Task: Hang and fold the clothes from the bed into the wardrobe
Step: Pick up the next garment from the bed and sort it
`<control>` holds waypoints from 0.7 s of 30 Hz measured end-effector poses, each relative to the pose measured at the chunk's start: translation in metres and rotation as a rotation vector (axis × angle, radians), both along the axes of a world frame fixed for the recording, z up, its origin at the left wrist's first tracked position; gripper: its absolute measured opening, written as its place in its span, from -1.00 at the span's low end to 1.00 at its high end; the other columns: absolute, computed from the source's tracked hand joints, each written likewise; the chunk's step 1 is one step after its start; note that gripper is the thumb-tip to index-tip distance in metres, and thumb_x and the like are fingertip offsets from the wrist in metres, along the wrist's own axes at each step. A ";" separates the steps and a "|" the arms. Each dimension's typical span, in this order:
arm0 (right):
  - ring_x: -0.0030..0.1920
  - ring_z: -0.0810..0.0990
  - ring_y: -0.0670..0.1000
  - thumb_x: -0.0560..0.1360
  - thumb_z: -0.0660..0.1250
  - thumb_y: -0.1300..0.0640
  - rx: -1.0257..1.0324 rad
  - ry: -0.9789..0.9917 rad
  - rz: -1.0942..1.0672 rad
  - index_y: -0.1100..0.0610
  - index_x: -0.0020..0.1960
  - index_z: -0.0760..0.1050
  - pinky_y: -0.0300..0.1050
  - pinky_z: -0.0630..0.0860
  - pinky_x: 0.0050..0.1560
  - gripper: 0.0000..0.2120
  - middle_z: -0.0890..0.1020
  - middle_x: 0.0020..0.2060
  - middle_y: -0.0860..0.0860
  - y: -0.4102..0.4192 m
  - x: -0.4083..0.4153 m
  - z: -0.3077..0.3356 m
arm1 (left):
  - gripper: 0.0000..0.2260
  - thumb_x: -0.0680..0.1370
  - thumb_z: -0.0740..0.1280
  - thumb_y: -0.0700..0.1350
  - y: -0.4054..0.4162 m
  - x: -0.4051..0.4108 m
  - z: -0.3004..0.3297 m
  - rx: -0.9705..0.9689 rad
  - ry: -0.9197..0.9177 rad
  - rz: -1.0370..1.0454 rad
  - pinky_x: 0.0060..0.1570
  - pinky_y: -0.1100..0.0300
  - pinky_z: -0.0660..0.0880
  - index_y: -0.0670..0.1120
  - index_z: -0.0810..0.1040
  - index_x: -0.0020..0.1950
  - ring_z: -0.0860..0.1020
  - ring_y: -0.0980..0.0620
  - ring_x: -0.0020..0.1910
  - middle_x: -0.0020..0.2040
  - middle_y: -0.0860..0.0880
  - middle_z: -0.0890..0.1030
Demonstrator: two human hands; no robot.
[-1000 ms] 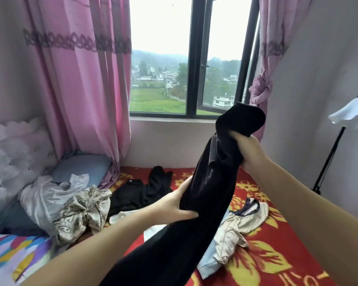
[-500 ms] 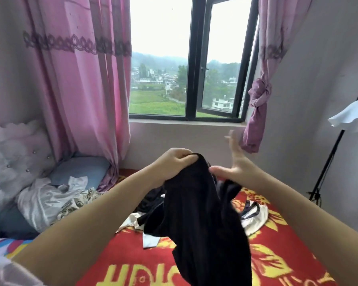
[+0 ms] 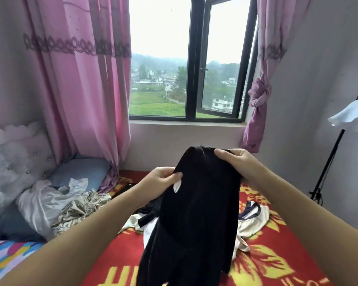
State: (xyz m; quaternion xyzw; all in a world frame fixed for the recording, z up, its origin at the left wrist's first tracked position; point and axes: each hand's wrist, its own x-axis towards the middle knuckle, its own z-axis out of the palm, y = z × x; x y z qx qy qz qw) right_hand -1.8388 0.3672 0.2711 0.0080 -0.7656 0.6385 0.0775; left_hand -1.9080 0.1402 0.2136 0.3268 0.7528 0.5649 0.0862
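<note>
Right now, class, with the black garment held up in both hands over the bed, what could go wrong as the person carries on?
1. The black garment hangs long below the left hand and right hand; its lower end may drag across the cream top and pull it along.
2. Both hands grip only the top edge, so the hanging cloth could bunch or twist and fold unevenly.

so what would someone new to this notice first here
First the black garment, held up mid-frame over the bed: the left hand pinches its left edge and the right hand grips its top. Behind it, the window opens onto green fields, flanked by pink curtains. Below, the red flowered bedspread holds loose clothes.
</note>
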 end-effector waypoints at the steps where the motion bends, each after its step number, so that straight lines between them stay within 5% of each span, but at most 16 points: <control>1: -0.17 0.64 0.04 0.55 0.34 0.10 0.026 -0.006 0.021 0.24 -0.01 0.62 -0.19 0.59 -0.19 -0.79 0.68 -0.14 0.13 0.002 -0.001 -0.002 | -0.59 0.56 0.25 -0.03 0.001 0.001 0.005 0.026 -0.007 0.020 0.05 0.07 0.42 -0.43 0.49 0.03 0.52 -0.01 -0.11 -0.08 -0.27 0.61; 5: 0.03 0.63 0.07 0.55 0.35 0.03 0.242 -0.086 0.271 0.09 0.23 0.51 -0.03 0.51 0.07 -0.71 0.65 0.04 0.10 -0.009 0.000 -0.016 | -0.78 0.60 0.24 -0.07 0.016 0.011 0.020 0.053 -0.029 0.018 -0.06 0.01 0.45 -0.19 0.59 -0.01 0.51 -0.06 -0.16 -0.13 -0.20 0.59; 7: -0.05 0.60 0.00 0.55 0.34 0.10 0.288 -0.095 0.364 0.15 0.17 0.52 -0.09 0.51 0.04 -0.78 0.63 -0.06 0.10 -0.021 0.002 -0.027 | -0.80 0.58 0.26 -0.07 0.023 0.015 0.019 0.031 -0.009 0.010 -0.22 0.07 0.35 -0.15 0.56 -0.13 0.42 -0.02 -0.26 -0.26 -0.12 0.51; 11: -0.34 0.38 -0.05 0.46 0.22 0.15 0.389 0.057 0.094 0.15 -0.31 0.44 -0.03 0.33 -0.25 -0.81 0.41 -0.41 -0.01 -0.033 -0.005 -0.034 | -0.87 0.56 0.31 -0.18 0.021 0.016 0.017 0.014 -0.049 -0.011 -0.39 0.31 0.32 -0.12 0.52 -0.18 0.40 0.15 -0.41 -0.39 0.08 0.46; 14: -0.45 0.29 -0.10 0.49 0.18 0.23 0.472 0.167 -0.112 0.13 -0.38 0.35 -0.12 0.25 -0.36 -0.73 0.33 -0.49 -0.05 -0.036 -0.011 -0.022 | -0.94 0.43 0.31 -0.19 0.016 0.007 0.016 -0.202 0.086 0.042 -0.31 0.28 0.37 -0.05 0.51 -0.14 0.43 0.11 -0.36 -0.33 0.06 0.50; 17: -0.49 0.22 -0.11 0.51 0.18 0.25 0.310 0.215 -0.228 0.10 -0.42 0.24 -0.13 0.19 -0.43 -0.67 0.26 -0.52 -0.04 -0.033 -0.016 -0.007 | -0.94 0.45 0.32 -0.19 0.003 -0.008 0.012 -0.359 0.293 0.292 -0.28 0.27 0.37 -0.04 0.50 -0.15 0.47 0.07 -0.29 -0.26 0.04 0.52; 19: -0.46 0.35 -0.08 0.50 0.23 0.21 0.298 0.175 -0.186 0.17 -0.38 0.39 -0.16 0.31 -0.39 -0.72 0.40 -0.48 0.01 -0.021 -0.015 0.007 | -0.91 0.47 0.32 -0.18 -0.016 -0.019 0.011 -0.386 0.333 0.404 -0.25 0.26 0.37 -0.02 0.51 -0.20 0.51 0.03 -0.22 -0.20 0.00 0.53; 21: -0.33 0.52 -0.08 0.47 0.31 0.16 0.529 0.102 -0.072 0.15 -0.15 0.58 -0.20 0.46 -0.24 -0.90 0.60 -0.31 -0.01 -0.006 -0.012 0.021 | -0.77 0.46 0.31 -0.28 -0.040 -0.029 0.014 -0.302 0.251 0.449 -0.26 0.25 0.39 0.02 0.54 -0.31 0.51 0.09 -0.30 -0.29 0.05 0.56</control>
